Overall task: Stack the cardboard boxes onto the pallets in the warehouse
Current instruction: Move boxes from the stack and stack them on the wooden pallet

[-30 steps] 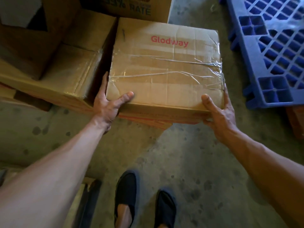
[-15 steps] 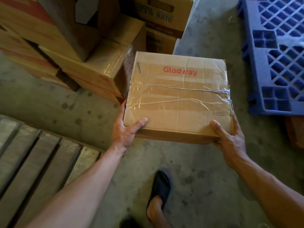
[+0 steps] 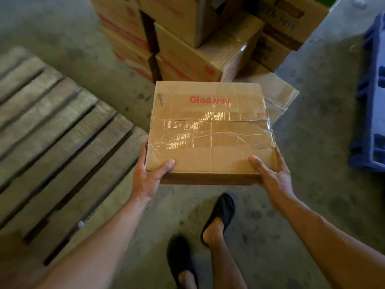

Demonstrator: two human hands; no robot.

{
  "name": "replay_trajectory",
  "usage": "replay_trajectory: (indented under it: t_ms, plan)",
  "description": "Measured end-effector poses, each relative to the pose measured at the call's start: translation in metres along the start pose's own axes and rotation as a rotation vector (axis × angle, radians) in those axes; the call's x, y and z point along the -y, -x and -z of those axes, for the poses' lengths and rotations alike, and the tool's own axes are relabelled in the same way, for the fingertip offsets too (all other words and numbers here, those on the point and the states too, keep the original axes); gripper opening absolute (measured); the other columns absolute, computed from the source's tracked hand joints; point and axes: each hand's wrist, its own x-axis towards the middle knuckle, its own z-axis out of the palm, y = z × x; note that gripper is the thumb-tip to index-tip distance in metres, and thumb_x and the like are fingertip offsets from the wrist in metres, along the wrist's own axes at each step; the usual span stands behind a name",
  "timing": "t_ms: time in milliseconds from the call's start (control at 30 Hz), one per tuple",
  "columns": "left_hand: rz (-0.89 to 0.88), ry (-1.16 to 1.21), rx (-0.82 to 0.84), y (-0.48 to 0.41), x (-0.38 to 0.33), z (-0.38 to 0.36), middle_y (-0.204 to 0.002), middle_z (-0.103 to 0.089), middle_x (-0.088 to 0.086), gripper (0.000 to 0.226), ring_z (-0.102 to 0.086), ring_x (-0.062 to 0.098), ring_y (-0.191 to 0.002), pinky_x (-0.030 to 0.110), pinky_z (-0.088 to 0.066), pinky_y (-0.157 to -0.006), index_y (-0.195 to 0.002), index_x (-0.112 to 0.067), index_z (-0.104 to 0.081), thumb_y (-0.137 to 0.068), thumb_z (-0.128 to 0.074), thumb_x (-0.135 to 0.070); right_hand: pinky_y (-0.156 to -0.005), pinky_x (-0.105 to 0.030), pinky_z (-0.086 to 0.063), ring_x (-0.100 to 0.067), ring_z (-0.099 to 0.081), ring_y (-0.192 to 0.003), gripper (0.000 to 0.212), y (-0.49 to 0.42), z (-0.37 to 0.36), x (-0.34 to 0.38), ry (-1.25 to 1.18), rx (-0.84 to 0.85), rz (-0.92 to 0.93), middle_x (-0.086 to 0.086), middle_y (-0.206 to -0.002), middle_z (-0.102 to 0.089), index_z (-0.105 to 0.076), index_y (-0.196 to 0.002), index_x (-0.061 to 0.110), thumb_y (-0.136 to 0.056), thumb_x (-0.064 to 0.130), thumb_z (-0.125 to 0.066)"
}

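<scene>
head-worn view, facing down, close

Hidden and cut-off parts

The blue pallet [image 3: 370,113] is cut by the right edge; the wooden pallet [image 3: 52,142] is blurred; fingers beneath the cardboard box [image 3: 210,130] are hidden.

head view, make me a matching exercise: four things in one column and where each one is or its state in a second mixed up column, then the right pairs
Things:
1. Glodway box
2. wooden pallet
3. blue pallet
4. stacked boxes

Places or states:
A. on the floor at the right edge
B. piled beyond the carried box
C. held off the floor between the left hand and right hand
D. bare slats on the left

Pairs: 1-C, 2-D, 3-A, 4-B
</scene>
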Motion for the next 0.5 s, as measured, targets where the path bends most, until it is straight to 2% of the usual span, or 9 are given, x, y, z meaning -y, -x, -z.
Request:
replay_trajectory:
  t_ms: [100,167,300,400,500]
  plan:
    - [-0.017,0.052,-0.133,0.011,0.002,0.051,-0.126,-0.065,-0.006,0.078,-0.065,0.015,-0.115,0.042,-0.059,-0.088,-0.141,-0.042,-0.046,-0.075,-0.087,-0.032,-0.101,-0.056,-0.052,-0.025,-0.052,-0.129,0.111,-0.003,-0.059,0.018,0.045,0.128,0.033,0.0,-0.15,-0.043,-0.035,-0.147,0.056,-0.05,0.068,-0.087]
    - [-0.035,0.109,-0.219,0.017,0.004,0.082,-0.126,-0.065,-0.004,0.072,-0.065,0.016,-0.115,0.036,-0.061,-0.08,-0.141,-0.039,-0.048,-0.08,-0.084,-0.024,-0.1,-0.054,-0.053,-0.02,-0.055,-0.126,0.103,-0.006,-0.097,0.03,0.07,0.207,0.074,0.005,-0.144,-0.049,-0.036,-0.148,0.052,-0.059,0.062,-0.088]
    - [-0.06,0.157,-0.392,0.025,0.011,0.136,-0.121,-0.068,-0.01,0.069,-0.067,0.013,-0.11,0.047,-0.059,-0.09,-0.136,-0.047,-0.049,-0.079,-0.084,-0.03,-0.103,-0.049,-0.051,-0.012,-0.058,-0.122,0.084,-0.014,-0.166,0.047,0.203,0.353,0.21,0.016,-0.133,-0.059,-0.042,-0.14,0.059,-0.068,0.06,-0.085]
    - [-0.056,0.224,-0.504,0.035,0.025,0.167,-0.119,-0.067,-0.012,0.074,-0.069,0.014,-0.106,0.046,-0.061,-0.085,-0.139,-0.046,-0.045,-0.078,-0.084,-0.031,-0.101,-0.041,-0.051,-0.002,-0.06,-0.109,0.066,-0.01,-0.214,0.055,0.276,0.47,0.289,0.029,-0.117,-0.059,-0.045,-0.134,0.061,-0.079,0.051,-0.08]
    - [-0.059,0.274,-0.595,0.054,0.047,0.192,-0.127,-0.063,-0.006,0.079,-0.067,0.02,-0.111,0.048,-0.061,-0.085,-0.142,-0.044,-0.044,-0.076,-0.086,-0.035,-0.098,-0.035,-0.046,-0.005,-0.055,-0.111,0.071,-0.004,-0.253,0.049,0.364,0.557,0.364,0.028,-0.116,-0.052,-0.039,-0.145,0.049,-0.083,0.048,-0.074]
